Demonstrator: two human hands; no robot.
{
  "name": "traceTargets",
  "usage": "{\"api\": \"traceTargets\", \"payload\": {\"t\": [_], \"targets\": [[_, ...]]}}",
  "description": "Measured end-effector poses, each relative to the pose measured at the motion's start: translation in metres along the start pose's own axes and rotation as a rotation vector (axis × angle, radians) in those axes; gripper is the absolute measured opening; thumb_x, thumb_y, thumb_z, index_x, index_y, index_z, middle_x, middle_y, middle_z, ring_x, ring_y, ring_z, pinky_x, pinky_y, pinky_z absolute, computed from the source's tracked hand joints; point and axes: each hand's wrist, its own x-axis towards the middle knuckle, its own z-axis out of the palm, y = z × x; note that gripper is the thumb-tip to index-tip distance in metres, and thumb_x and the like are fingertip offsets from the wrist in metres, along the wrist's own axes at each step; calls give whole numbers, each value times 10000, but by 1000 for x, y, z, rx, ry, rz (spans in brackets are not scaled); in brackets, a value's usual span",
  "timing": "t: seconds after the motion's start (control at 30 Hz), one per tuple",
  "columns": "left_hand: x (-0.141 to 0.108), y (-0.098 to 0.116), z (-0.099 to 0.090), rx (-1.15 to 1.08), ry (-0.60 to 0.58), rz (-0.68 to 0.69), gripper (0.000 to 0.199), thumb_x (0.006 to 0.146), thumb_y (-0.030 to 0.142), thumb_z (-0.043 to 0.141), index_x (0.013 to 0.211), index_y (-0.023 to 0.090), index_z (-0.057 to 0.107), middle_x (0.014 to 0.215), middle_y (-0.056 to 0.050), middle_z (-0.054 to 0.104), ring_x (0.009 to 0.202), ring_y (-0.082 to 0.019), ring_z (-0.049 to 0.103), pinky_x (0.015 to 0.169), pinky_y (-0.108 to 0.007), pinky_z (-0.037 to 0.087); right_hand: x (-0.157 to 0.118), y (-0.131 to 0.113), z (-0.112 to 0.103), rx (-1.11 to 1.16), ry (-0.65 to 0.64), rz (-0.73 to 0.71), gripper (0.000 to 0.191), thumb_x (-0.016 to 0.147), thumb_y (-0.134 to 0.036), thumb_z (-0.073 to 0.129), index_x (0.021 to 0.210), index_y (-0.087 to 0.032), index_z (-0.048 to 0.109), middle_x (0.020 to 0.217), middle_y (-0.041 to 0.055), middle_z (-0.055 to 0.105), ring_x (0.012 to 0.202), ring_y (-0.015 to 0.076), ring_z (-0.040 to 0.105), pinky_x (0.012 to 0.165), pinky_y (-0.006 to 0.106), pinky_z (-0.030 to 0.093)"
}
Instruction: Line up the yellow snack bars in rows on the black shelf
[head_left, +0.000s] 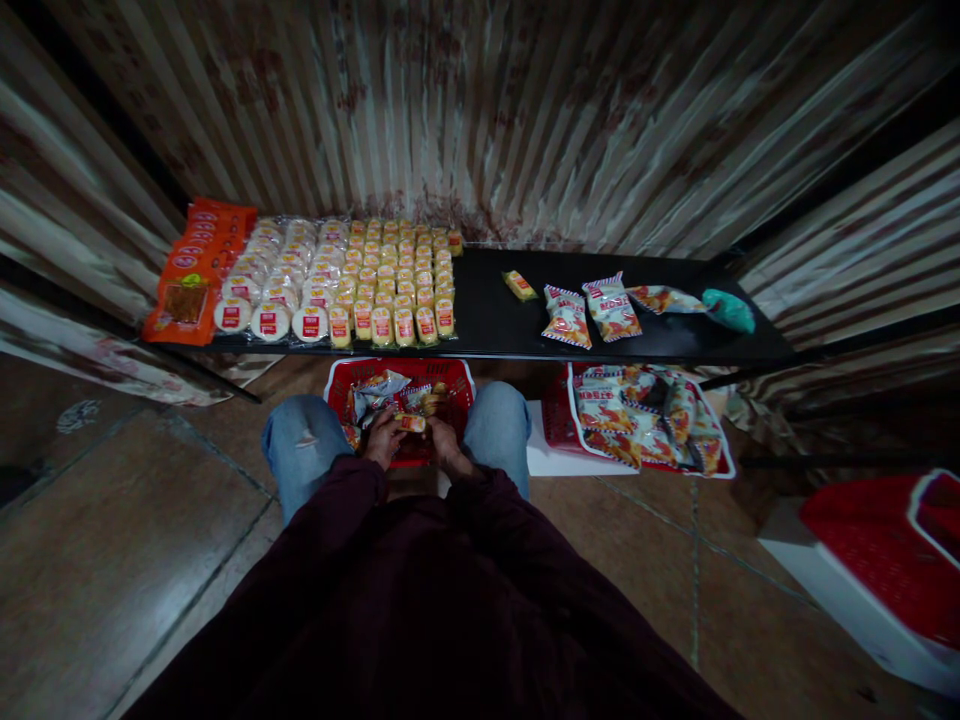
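Over a red basket [335,385] between the knees, my left hand [384,440] is closed on a small yellow wrapped snack cake [410,423]. My right hand [447,446] is just to the right of that cake, its fingers bent and partly hidden; what it holds, if anything, I cannot make out. Inside the basket lie shiny snack bags [382,388] and a few yellow pieces [435,400]. On the black shelf above stand rows of similar yellow cakes [403,325], beside rows of round white wrapped cakes [274,319].
Orange packets [199,265] lie at the shelf's left end. A lone yellow cake [519,285], snack bags [612,306] and a green bag [729,311] are on the black shelf [480,300]. Right of the knees sits a second red basket [559,410] full of bags; another red basket [885,550] is far right.
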Motion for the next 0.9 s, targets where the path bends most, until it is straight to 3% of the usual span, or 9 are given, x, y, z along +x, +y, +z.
{"api": "traceTargets", "payload": {"t": [0.2,0.37,0.5,0.67,0.9], "targets": [[-1,1,0,0,-10,-25,210,667,148,702,862,164,627,863,-40,670,743,-125,642,685,-247,512,-5,-12,2,69,74,149,252,807,-363,563,629,-187,581,447,-62,511,451,99,447,510,234,366],[-4,3,0,-31,-48,-49,242,626,170,765,779,170,577,767,-21,672,718,-141,660,704,-284,549,-6,-27,4,324,80,194,242,771,-449,616,727,-212,604,580,-30,610,525,117,549,544,239,458],[-10,4,4,-19,-96,-53,245,610,158,779,728,170,564,698,-6,667,672,-131,655,719,-287,553,-10,-35,2,461,1,122,185,663,-355,711,743,-207,635,649,-24,652,557,98,559,566,222,473],[-23,8,13,-13,-154,-30,242,615,176,782,721,168,564,707,-6,669,691,-131,656,721,-271,534,-19,-39,-1,416,-37,10,322,521,-299,775,809,-197,675,702,-25,689,587,97,562,553,210,431],[-38,22,28,14,-184,25,279,610,246,796,718,171,551,733,17,631,681,-110,627,688,-251,510,-31,-48,-7,435,-61,-28,369,541,-382,790,839,-199,674,806,-3,714,685,131,622,645,251,477]]}}
